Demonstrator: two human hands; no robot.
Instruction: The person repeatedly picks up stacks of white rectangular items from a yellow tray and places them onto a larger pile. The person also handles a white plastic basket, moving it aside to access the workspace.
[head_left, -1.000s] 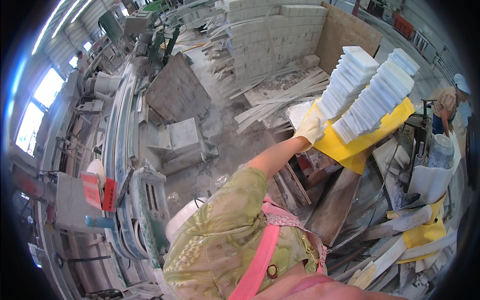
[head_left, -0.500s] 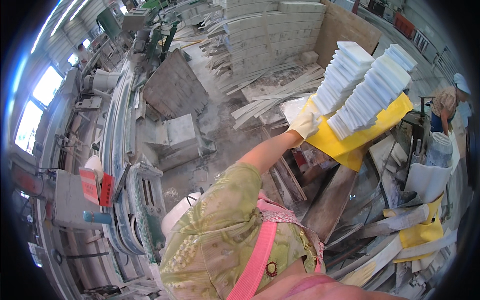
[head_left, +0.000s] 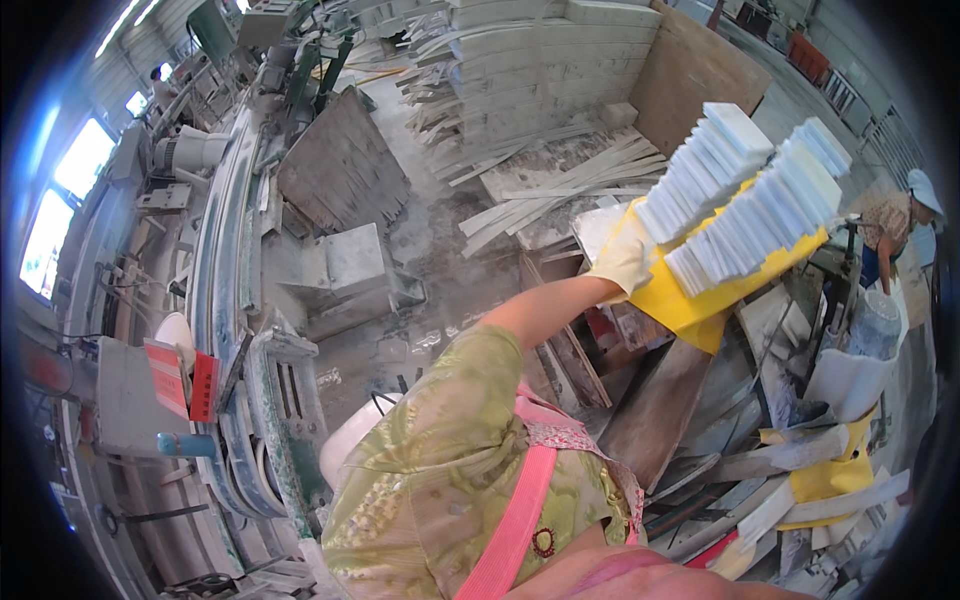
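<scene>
My left hand, in a cream glove, reaches out at the near end of a row of thin white slabs. Its fingers look spread, close to the slabs and over the yellow sheet beneath them; whether they touch a slab is hard to tell. A second row of white slabs stands on edge to the right of the first. At the lower right a cream, glove-like shape shows beside a white strip. I cannot tell whether it is my right hand.
Loose pale strips lie before a tall stack of slabs. A stained board leans near a long machine at left. Offcuts and yellow sheeting clutter the lower right. Another person bends at far right.
My left hand has shifted slightly down in the picture, and its fingers appear more spread. The slabs and sheet appear lower and farther right as the view shifts. Something red now shows at lower right.
</scene>
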